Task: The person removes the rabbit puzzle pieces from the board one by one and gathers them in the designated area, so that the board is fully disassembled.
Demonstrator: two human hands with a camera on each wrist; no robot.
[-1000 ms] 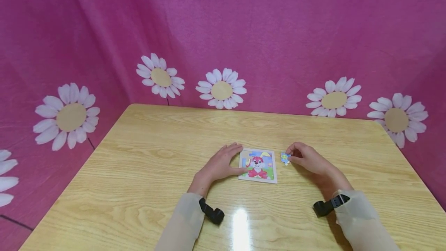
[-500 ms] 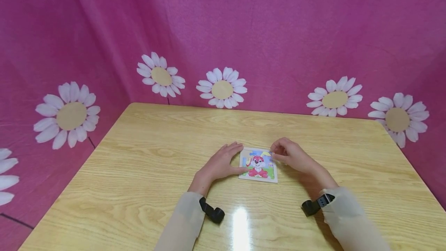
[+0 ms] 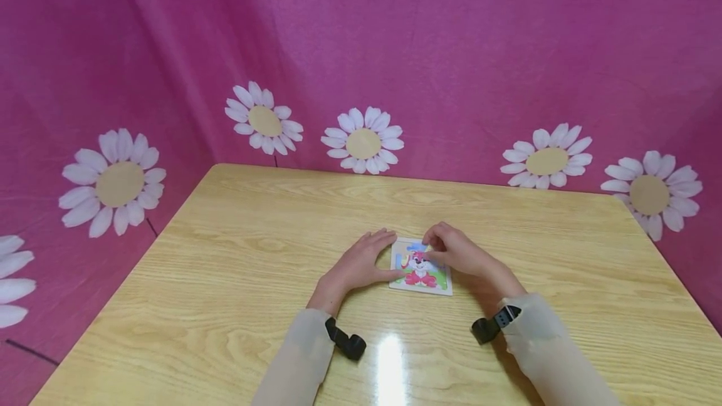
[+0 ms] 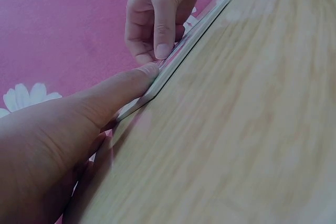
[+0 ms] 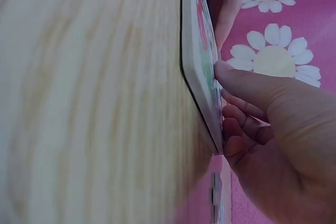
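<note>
A square jigsaw puzzle board with a pale frame lies on the table, showing a red rabbit. Bare beige backing shows at its upper left. My left hand spans the board's left side, its extended fingers at the top left corner and its straight thumb resting on the lower left. In the left wrist view, that thumb presses the near edge. My right hand reaches over the board's upper right, thumb and index finger close together around a small puzzle piece, hidden by the fingers. The right thumb touches the board in the right wrist view.
The light wooden table extends around the board on all sides. A pink cloth with white daisies hangs behind and at the left. Black straps with camera units sit on both wrists.
My right hand has moved left from beside the board to over its upper part, carrying the blue and yellow puzzle piece, now out of sight. The left hand stays at the board's left side.
</note>
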